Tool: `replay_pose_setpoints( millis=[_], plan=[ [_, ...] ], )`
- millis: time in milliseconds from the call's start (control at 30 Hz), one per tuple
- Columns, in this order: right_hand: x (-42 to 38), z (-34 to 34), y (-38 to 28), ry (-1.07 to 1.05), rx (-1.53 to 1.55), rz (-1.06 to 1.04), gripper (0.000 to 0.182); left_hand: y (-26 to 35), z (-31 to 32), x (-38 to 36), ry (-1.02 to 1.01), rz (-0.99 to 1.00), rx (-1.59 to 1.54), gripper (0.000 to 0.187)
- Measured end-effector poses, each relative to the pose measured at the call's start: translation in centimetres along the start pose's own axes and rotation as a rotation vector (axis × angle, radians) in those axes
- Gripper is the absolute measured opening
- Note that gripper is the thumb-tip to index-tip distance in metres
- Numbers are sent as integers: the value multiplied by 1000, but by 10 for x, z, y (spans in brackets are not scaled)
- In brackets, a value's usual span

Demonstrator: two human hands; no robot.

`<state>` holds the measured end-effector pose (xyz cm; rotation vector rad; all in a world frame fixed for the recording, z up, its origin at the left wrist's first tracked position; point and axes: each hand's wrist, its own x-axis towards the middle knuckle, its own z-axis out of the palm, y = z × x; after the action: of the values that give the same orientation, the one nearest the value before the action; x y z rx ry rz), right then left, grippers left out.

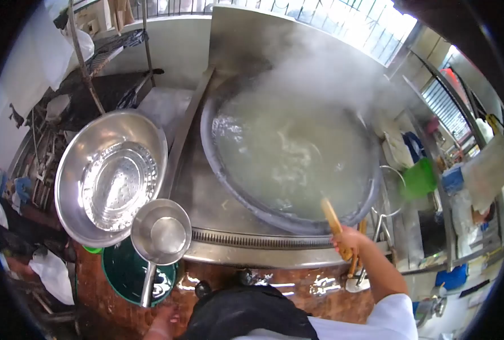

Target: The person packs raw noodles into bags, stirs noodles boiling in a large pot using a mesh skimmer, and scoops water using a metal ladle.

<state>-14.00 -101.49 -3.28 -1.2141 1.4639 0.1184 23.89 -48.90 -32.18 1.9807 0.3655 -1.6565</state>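
Note:
My right hand (349, 242) is wrapped round a wooden stick (330, 215) at the near right rim of a huge round cauldron (229, 184). The stick's upper end reaches over the pale, steaming liquid (286, 153), whose surface is swirling. My left hand (168, 318) hangs low at the bottom edge, beside the green bucket; its fingers are small and blurred here. Close above it is the handle of a metal dipper (160, 232), which rests over the bucket and overlaps the large steel basin.
A wide steel basin (71, 187) with a perforated bottom stands left of the cauldron. Below it is a dark green bucket (111, 272) on the wet brown floor (218, 317). A slotted drain (252, 238) runs along the stove front. At the right are a green container (419, 179) and racks.

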Motion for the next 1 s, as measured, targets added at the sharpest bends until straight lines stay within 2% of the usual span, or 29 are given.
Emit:
replay_pose_setpoints(
  millis=[67,133,233,333,433,500,567,600,667,733,900,933,1000],
  plan=[
    [-5,9,21,-68,161,-33,26,7,-13,12,9,27,64,14],
    [-38,28,14,-105,210,-26,27,14,-22,30,69,70,94,16],
    [-68,49,14,-136,303,-27,34,39,-31,25,-94,478,500,32],
    [-89,62,20,-201,402,-29,44,41,-33,73,-1,302,47,33],
    [-106,75,24,-288,511,-51,46,61,-25,38,-32,285,124,32],
    [-112,85,31,-324,602,-92,48,58,-25,50,69,257,230,31],
    [-119,96,36,-342,654,-110,49,63,-24,23,138,231,344,32],
    [-124,102,37,-341,661,-109,49,66,-25,11,84,249,324,34],
    [-138,115,36,-376,679,-115,46,60,-33,33,29,65,201,34],
    [-146,131,36,-325,596,-150,47,47,-43,50,-17,-63,125,34],
    [-153,164,45,-89,277,-231,47,27,-60,56,-67,70,160,34],
    [-146,165,56,-54,208,-299,50,28,-60,54,-66,80,166,34],
    [-140,174,68,150,-64,-470,54,30,-57,52,-73,102,168,34]
  ],
)
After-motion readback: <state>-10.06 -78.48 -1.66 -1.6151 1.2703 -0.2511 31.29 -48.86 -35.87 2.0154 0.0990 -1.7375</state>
